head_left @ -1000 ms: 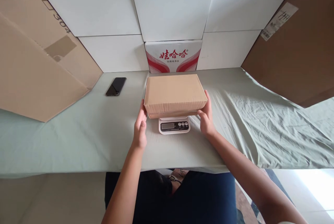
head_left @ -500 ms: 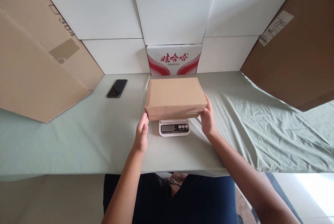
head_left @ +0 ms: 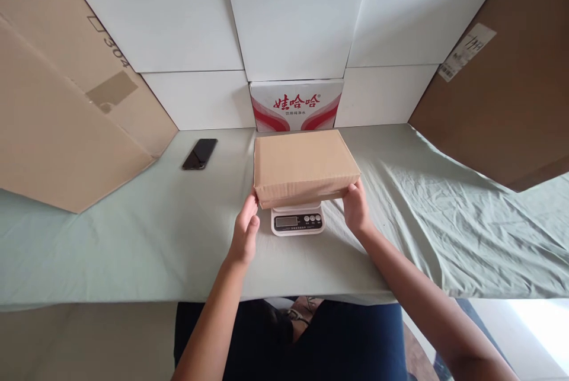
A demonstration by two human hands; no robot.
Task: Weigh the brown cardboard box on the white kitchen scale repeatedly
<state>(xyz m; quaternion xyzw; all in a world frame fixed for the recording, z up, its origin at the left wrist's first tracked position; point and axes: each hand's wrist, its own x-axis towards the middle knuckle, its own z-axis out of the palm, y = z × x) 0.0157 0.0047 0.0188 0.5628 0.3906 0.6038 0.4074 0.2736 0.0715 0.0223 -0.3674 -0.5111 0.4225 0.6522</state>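
A closed brown cardboard box is over a small white digital scale, hiding its weighing platform. Only the scale's front shows, with a grey display and round buttons; whether the box rests fully on it I cannot tell. My left hand holds the box at its near left corner, fingers against the side and partly under, thumb apart from it. At the near right corner my right hand grips the box, its fingertips partly hidden. The box is turned a little, its right end nearer the back than the scale's front.
A black phone lies on the green cloth to the left. Behind stands a white carton with red lettering among white panels. Large brown cardboard sheets flank the left and right. The table's front edge is near my lap.
The box has shifted slightly to the right and turned a little, its right end swinging away. Both hands have moved along with it. The whole view has tipped up slightly.
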